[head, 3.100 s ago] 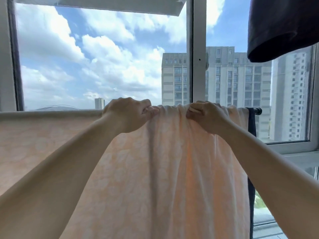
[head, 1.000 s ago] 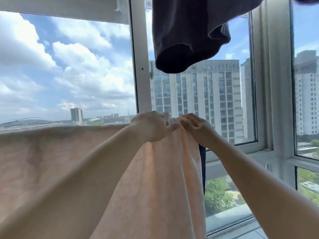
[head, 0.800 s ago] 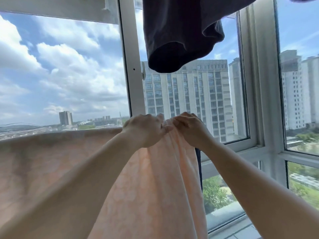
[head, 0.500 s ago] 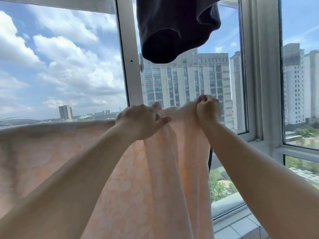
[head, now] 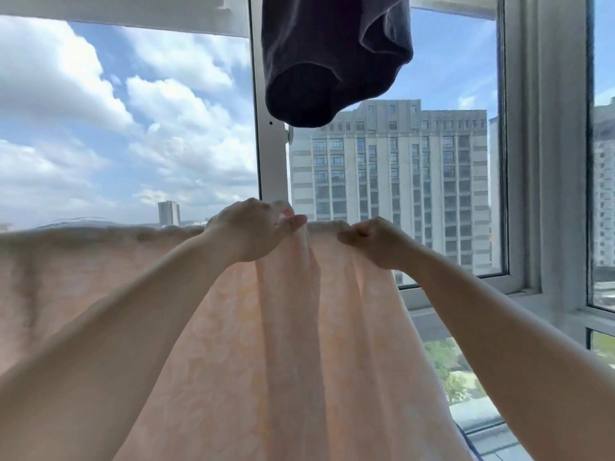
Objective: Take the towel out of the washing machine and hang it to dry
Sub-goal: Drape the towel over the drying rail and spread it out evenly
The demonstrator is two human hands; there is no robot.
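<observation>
Support under towel [head: 100, 277]: lying fully covered by cloth, kind not discernible. Towel's lower hem and left end: running off the frame. Dark garment [head: 332, 61]: top being cut off by the upper edge, hanger unseen. Left hand [head: 253, 234] and right hand [head: 379, 242]: fingertips curling into fabric, hidden. Both forearms: exiting at the bottom edge.

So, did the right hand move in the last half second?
Yes. The right hand dropped lower against the window frame, gripping the towel.
</observation>
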